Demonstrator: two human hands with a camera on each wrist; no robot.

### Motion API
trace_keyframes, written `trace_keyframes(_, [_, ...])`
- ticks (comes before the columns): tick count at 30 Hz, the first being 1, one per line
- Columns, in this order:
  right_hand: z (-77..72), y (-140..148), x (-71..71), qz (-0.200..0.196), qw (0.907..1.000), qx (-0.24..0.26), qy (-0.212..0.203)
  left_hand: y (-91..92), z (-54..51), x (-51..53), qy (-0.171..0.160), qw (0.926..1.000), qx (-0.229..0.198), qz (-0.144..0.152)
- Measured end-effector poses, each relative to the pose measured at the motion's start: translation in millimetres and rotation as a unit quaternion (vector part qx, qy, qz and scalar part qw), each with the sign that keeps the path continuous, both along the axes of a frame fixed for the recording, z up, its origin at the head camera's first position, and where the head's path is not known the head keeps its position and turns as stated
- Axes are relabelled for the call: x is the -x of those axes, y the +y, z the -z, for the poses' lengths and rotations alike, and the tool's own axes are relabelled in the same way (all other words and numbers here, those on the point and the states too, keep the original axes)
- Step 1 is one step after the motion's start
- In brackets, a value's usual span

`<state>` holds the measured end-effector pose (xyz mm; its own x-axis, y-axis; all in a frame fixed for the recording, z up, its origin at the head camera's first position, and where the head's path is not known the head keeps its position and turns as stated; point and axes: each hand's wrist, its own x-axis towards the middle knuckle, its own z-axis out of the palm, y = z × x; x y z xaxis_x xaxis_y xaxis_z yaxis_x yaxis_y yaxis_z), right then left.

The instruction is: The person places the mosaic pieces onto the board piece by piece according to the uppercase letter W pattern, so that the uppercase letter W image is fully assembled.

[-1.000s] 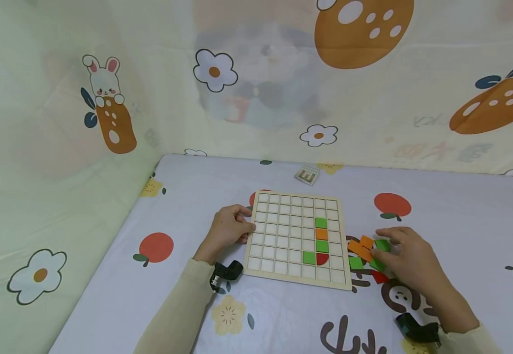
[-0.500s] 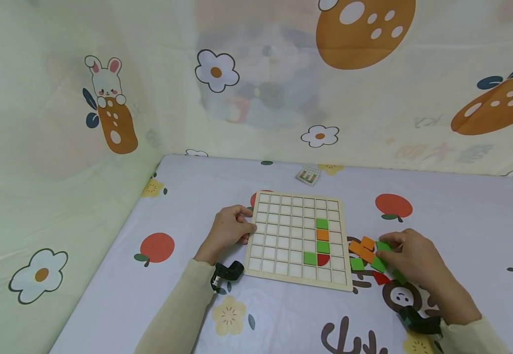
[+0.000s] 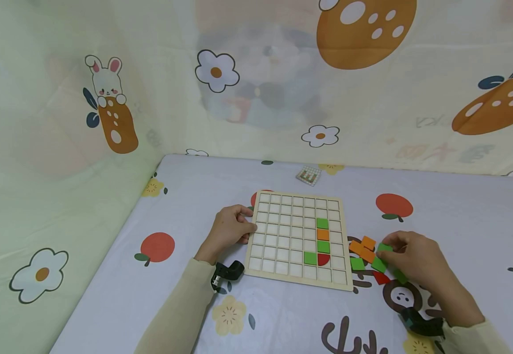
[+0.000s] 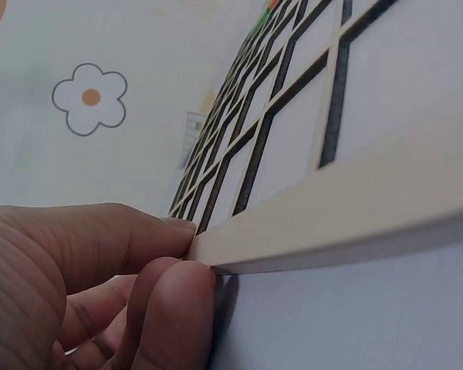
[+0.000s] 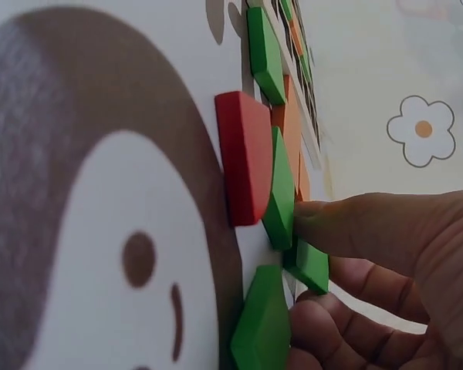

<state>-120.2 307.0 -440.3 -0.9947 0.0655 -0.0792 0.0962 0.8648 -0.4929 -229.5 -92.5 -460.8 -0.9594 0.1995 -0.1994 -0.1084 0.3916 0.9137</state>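
A wooden grid board [image 3: 283, 271] with pale square cells lies flat in the middle of the table. In one column sit green, orange and red tiles, with a green tile [image 3: 311, 258] beside the red quarter-round one [image 3: 323, 259]. My left hand [image 3: 229, 228] grips the board's left edge between thumb and fingers; the left wrist view shows the fingertips [image 4: 177, 308] at its rim. Right of the board, my right hand [image 3: 415, 253] pinches a green square tile [image 5: 309, 266] among loose tiles. Around it lie orange tiles [image 3: 362, 250], more green ones and a red tile [image 5: 243, 158].
A small card [image 3: 308, 175] with a grid pattern lies behind the board. The white tablecloth [image 3: 283, 319] carries printed fruit, flowers and a brown figure. Patterned cloth walls [image 3: 260, 108] rise at the back and left.
My right hand has drawn slightly back to the right and its fingers have closed on a green tile. Another green tile now shows below the hand. The left hand stays at the board's edge.
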Motion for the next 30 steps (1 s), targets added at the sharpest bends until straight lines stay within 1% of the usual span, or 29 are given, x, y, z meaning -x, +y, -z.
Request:
trace_keyframes(6, [0.8, 1.1, -3.0, -0.003, 0.9995, 0.003, 0.030, -0.3, 1.5, 0.8, 0.002, 1.0000, -0.006, 0.002])
trace_keyframes(9, [0.7, 1.5, -4.1, -0.011, 0.9994, 0.009, 0.032, -0.4, 1.7, 0.8, 0.001, 1.0000, -0.009, 0.003])
trace_keyframes(16, [-0.4, 2.6, -4.2, -0.016, 0.9994, 0.028, 0.007, -0.9, 2.5, 0.5, 0.003, 1.0000, -0.008, 0.004])
trace_keyframes(21, [-3.1, 2.6, -3.1, -0.019, 0.9995, 0.023, -0.005, -0.5, 1.8, 0.1, 0.006, 1.0000, -0.003, 0.005])
trace_keyframes(25, [-5.3, 4.5, -1.9, -0.029, 0.9994, 0.013, -0.011, 0.0, 0.1, -0.1, 0.004, 1.0000, -0.001, 0.006])
trace_keyframes(30, [-7.9, 6.3, -0.3, -0.037, 0.9986, 0.019, -0.033, -0.5, -0.6, -0.1, 0.003, 1.0000, -0.001, 0.006])
